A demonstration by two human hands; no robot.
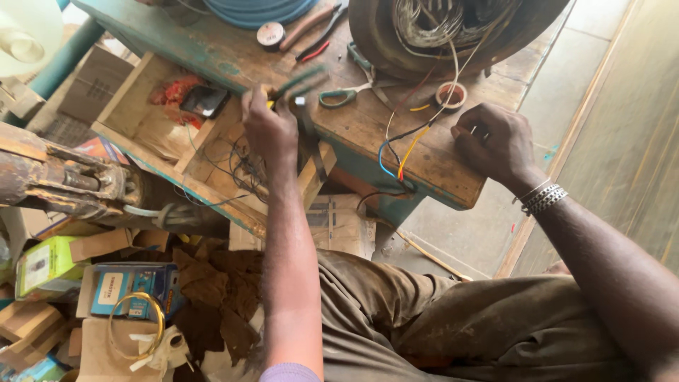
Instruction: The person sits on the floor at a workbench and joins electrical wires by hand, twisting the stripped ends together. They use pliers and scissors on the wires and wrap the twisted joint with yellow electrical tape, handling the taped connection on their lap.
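My left hand [270, 131] is raised over the open wooden drawer [127, 106] and grips a green-handled tool [300, 78], blurred by motion. My right hand [495, 145] rests as a fist on the worn wooden bench [353, 127], pinching the end of a thin dark wire [424, 127]; a small metal bit shows between its fingers. That wire joins a bundle of blue, yellow and red wires [399, 155] hanging over the bench's front edge. Pale leads run up from it to a large round motor housing [453, 28] with copper windings.
Green-handled scissors [343, 93], a small tape roll [450, 94], a black tape roll [270, 34] and red-handled pliers [311, 25] lie on the bench. The drawer holds loose wires and a black object [204, 100]. Cardboard boxes [127, 286] and a rusty machine [64, 180] crowd the floor at left.
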